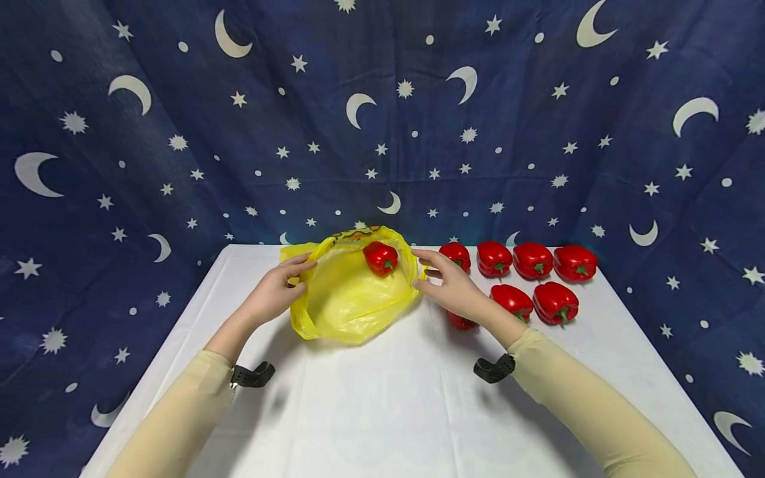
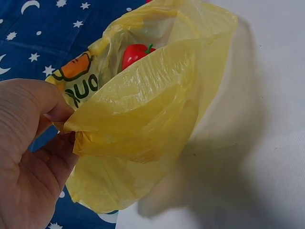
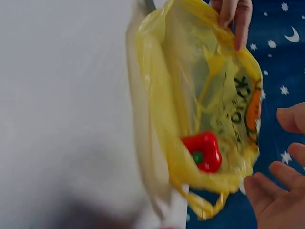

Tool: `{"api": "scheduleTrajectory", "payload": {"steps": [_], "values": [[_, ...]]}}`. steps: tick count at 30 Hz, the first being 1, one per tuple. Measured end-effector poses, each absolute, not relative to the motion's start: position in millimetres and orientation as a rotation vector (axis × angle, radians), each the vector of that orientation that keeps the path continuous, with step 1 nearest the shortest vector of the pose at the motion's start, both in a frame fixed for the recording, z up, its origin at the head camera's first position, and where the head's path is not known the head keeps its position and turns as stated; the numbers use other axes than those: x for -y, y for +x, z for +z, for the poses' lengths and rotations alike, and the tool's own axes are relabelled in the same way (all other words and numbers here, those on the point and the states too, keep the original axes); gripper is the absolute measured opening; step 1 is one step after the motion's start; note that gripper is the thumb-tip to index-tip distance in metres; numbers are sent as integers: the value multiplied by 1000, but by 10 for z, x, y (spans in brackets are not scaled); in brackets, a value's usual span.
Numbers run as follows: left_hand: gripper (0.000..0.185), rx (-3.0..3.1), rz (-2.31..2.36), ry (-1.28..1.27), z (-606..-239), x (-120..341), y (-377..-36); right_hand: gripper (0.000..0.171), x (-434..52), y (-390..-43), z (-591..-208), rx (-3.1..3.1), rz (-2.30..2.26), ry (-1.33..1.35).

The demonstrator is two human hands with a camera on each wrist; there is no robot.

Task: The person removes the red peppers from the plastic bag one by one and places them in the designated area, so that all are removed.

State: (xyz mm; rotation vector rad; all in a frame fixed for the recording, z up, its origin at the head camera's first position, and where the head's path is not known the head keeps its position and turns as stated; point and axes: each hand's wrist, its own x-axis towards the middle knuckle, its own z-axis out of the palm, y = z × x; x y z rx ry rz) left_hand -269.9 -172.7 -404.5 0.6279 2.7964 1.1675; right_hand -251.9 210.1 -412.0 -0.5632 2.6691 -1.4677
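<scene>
A yellow plastic bag (image 1: 349,299) lies open on the white table (image 1: 382,398), with one red bell pepper (image 1: 380,257) inside near its far rim. My left hand (image 1: 281,287) pinches the bag's left edge between thumb and fingers; the left wrist view shows the left hand (image 2: 45,124) holding the rim with the pepper (image 2: 136,53) deep in the bag (image 2: 143,119). My right hand (image 1: 447,284) is beside the bag's right edge, fingers straight and holding nothing. In the right wrist view the right hand (image 3: 274,188) is spread just off the bag (image 3: 209,105), close to the pepper (image 3: 204,151).
Several more red peppers stand on the table right of the bag, in a back row (image 1: 514,259) and a nearer pair (image 1: 534,302); another (image 1: 462,322) is partly hidden under my right wrist. A dark blue star-and-moon cloth (image 1: 382,119) hangs behind and around the table.
</scene>
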Motion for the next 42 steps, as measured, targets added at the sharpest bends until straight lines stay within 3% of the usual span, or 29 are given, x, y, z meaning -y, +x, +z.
{"api": "scheduleTrajectory", "payload": {"steps": [17, 35, 42], "values": [[52, -2786, 1169, 650, -3995, 1678, -2704, 75, -1404, -3081, -4419, -2825, -1311, -476], [54, -2778, 1193, 640, -3958, 1618, -2694, 80, -1120, -3304, -4699, -3034, -942, -311], [53, -2780, 1197, 630, -3968, 1621, -2693, 69, -1111, -3293, -4719, -3087, -878, -429]]}}
